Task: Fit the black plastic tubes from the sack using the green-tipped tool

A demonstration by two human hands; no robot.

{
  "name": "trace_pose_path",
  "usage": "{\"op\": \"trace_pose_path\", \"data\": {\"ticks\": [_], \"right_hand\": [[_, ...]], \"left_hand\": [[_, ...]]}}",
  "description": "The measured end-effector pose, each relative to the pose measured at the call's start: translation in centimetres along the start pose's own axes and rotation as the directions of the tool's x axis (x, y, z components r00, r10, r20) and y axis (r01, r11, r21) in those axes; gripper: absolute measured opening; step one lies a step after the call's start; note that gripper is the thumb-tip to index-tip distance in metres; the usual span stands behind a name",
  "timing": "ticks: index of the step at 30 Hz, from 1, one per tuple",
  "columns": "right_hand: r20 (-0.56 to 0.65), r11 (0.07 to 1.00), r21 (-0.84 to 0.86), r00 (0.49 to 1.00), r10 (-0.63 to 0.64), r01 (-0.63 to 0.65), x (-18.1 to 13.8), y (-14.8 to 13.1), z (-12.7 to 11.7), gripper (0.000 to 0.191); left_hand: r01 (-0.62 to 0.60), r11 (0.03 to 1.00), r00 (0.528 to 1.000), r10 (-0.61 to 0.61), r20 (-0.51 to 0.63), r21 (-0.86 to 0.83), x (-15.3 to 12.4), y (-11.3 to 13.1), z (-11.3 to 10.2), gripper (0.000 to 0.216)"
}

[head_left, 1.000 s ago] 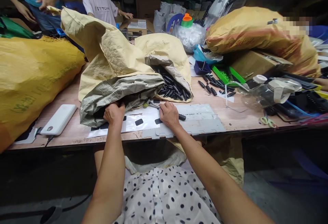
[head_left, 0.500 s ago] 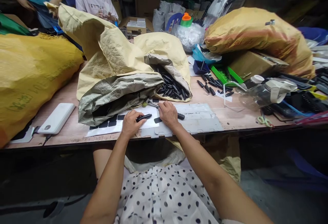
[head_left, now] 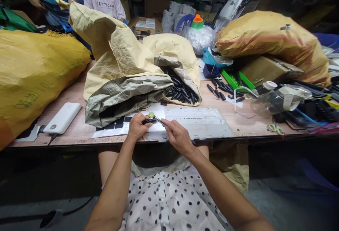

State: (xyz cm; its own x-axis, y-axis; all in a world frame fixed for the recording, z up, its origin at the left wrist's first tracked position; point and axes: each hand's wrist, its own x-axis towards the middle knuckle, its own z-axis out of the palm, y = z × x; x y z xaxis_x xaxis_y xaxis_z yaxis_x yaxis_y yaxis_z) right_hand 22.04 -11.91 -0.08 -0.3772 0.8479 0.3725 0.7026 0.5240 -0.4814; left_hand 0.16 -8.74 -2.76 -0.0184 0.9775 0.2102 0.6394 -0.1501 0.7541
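My left hand (head_left: pixel 137 128) is closed on a short black cylindrical part (head_left: pixel 146 121) above the white sheet. In my right hand (head_left: pixel 179 137) is a small hammer (head_left: pixel 159 120) with a metal shaft and a round yellow-green head. Its head is over the end of the black part, and I cannot tell whether they touch. Under my hands lie the white sheet with black rounded patches (head_left: pixel 119 123) and a grey board (head_left: pixel 196 121). Just beyond, an open sack (head_left: pixel 182 47) spills similar black parts (head_left: pixel 182 90).
A second open sack (head_left: pixel 127 86) stands in front of my left hand. At the left are a white power bank (head_left: pixel 63 118) and a full yellow sack (head_left: pixel 34 79). To the right are a green tray (head_left: pixel 233 79), loose black parts, a clear bottle (head_left: pixel 272 100) and scissors (head_left: pixel 276 129). Two people stand behind.
The hammer has come up from the board in my right hand, its head now over the part. My left hand has turned the black part slightly.
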Motion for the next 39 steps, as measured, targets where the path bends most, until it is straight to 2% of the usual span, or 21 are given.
{"op": "trace_pose_path", "data": {"ticks": [5,12,17,25,29,32,35,39], "right_hand": [[0.045,0.998,-0.05,0.998,0.036,-0.034,-0.6,-0.1,0.3,0.042],[-0.058,0.994,0.065,0.994,0.093,-0.09,-0.4,0.0,-0.9,0.042],[-0.066,0.991,0.096,0.993,0.1,-0.094,-0.7,-0.2,-1.1,0.041],[-0.013,0.989,0.061,0.99,0.139,-0.138,-1.7,0.7,-0.5,0.041],[-0.069,0.989,0.047,0.987,0.143,-0.14,0.0,1.2,-0.5,0.04],[-0.107,0.988,-0.052,0.984,0.141,-0.147,2.7,2.3,0.1,0.038],[-0.094,0.973,-0.177,0.987,0.131,-0.146,5.4,3.7,1.4,0.038],[-0.065,0.946,-0.299,0.992,0.111,-0.126,7.2,4.9,3.2,0.037]], "left_hand": [[-0.009,1.0,1.0,0.009,-0.026,-0.002,0.0,0.1,0.1,0.012],[-0.052,0.999,0.997,0.051,-0.064,-0.009,-0.2,0.2,0.2,0.015],[-0.049,0.999,0.998,0.049,-0.033,0.009,-0.1,0.3,0.2,0.012],[-0.016,0.999,1.0,0.016,-0.007,0.029,-0.1,0.4,0.3,0.013],[-0.003,0.998,1.0,0.002,0.004,0.059,0.0,0.4,0.3,0.013],[-0.026,0.995,1.0,0.025,0.01,0.095,0.0,0.4,0.4,0.02],[-0.042,0.99,0.999,0.04,0.014,0.133,-0.1,0.3,0.5,0.026],[-0.059,0.991,0.997,0.054,0.049,0.12,0.2,0.2,0.4,0.017]]}}
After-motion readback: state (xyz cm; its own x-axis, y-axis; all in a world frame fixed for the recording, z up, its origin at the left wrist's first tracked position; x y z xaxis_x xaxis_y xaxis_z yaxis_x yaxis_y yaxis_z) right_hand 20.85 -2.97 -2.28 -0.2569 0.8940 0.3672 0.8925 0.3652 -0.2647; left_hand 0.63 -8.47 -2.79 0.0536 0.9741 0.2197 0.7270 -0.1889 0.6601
